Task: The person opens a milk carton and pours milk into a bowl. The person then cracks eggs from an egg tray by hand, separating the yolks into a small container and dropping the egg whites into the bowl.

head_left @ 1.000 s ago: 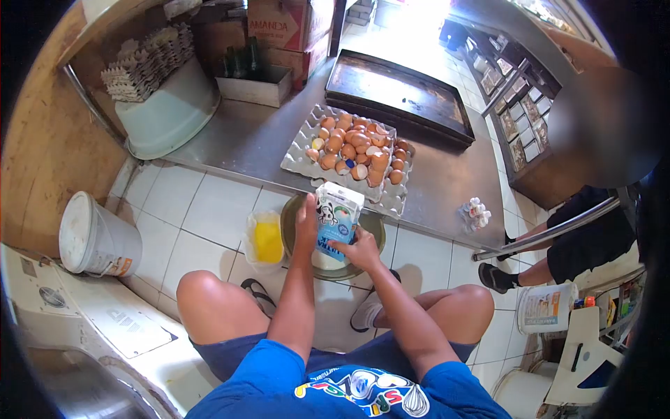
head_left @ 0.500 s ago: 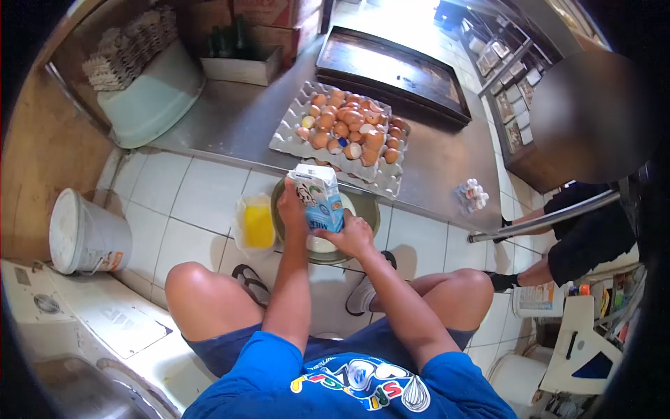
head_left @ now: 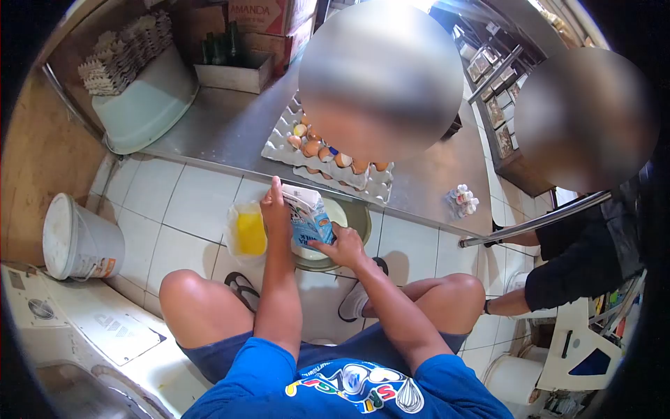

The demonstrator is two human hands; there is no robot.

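Observation:
A blue and white milk carton (head_left: pixel 311 222) is between my hands, tilted over a wide bowl (head_left: pixel 364 227) on the floor. My left hand (head_left: pixel 275 207) is closed against the carton's left side, its fingers partly hidden. My right hand (head_left: pixel 345 246) grips the carton's lower right side. Pale, whitish contents (head_left: pixel 338 209) show in the bowl behind the carton. Just left of the bowl stands a translucent container of yellow liquid (head_left: pixel 250 234).
Egg trays (head_left: pixel 279 144) with brown eggs and shells lie on the metal table (head_left: pixel 230 133), partly covered by a blurred area. A lidded white bucket (head_left: pixel 80 237) stands left. One person's dark shorts (head_left: pixel 579 244) show at right, beside a metal rail (head_left: pixel 537 223).
The carton has tipped further and shifted slightly, still between both hands. My left hand has moved up along its side. A blurred area now covers much of the egg trays.

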